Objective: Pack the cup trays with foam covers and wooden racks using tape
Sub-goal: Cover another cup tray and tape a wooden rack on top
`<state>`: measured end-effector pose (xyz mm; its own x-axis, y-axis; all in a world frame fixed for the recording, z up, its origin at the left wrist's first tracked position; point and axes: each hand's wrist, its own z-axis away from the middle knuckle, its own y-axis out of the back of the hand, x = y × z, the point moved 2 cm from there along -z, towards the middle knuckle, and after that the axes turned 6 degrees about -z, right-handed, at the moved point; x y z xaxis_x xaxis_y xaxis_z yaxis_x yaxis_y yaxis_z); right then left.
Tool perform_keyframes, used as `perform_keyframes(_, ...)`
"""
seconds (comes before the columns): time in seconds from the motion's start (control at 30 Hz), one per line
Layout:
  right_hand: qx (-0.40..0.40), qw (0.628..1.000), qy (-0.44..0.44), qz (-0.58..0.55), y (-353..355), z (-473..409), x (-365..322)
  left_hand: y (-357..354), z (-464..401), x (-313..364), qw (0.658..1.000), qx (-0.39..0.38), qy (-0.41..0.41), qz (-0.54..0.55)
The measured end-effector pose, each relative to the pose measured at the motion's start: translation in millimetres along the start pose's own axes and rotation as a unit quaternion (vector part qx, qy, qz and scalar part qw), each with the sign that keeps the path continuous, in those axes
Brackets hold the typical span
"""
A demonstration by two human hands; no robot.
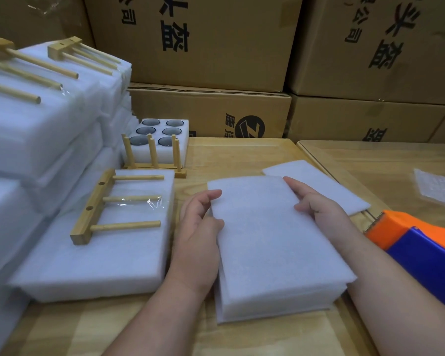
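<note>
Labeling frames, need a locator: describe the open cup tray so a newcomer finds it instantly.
Start at the stack of white foam packs along the table's left side. At its far right foot, against the cardboard boxes, stands the open cup tray, behind an upright wooden rack. It alone has no foam cover: six dark cup rims show.

Matt white foam cover [272, 242], pale wooden rack [106, 209] under glossy tape, grained wood table [242, 155], orange-blue plastic tape dispenser [421, 247]

Both forearms are bare, with no sleeve in view. The left hand [199, 222] and the right hand [319, 208] wear nothing. Their fingernails are short and plain.
</note>
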<state>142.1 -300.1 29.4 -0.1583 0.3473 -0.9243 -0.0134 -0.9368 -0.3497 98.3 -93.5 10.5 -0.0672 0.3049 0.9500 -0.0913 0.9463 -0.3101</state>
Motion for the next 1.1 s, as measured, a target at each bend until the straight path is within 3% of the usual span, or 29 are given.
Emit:
perform_keyframes(0.63, 0.021, 0.999, 0.009, 0.040, -1.4, 5.6, 2.0, 1.8, -0.2, 1.0, 1.000, 0.005, 0.020, 0.015)
perform_keyframes(0.73, 0.057, 0.992, 0.063, 0.091, 0.4, 8.5, -14.7, 2.8, -0.9, -0.8, 1.000, 0.004, 0.025, 0.010)
perform_keyframes(0.83, 0.086, 0.964, 0.168, 0.186, -11.1, 12.1, -45.4, 3.9, -2.3, -2.9, 1.000, 0.013, 0.017, -0.012)
perform_keyframes(0.97, -0.024, 0.919, 0.239, 0.314, -62.5, 12.8, -62.3, 3.9, -3.2, -2.4, 0.999, 0.022, -0.002, -0.043)
perform_keyframes(1.1, -0.077, 0.832, 0.266, 0.481, -129.6, -15.2, -69.9, 5.2, -7.3, -8.3, 0.997, 0.025, -0.021, -0.067)
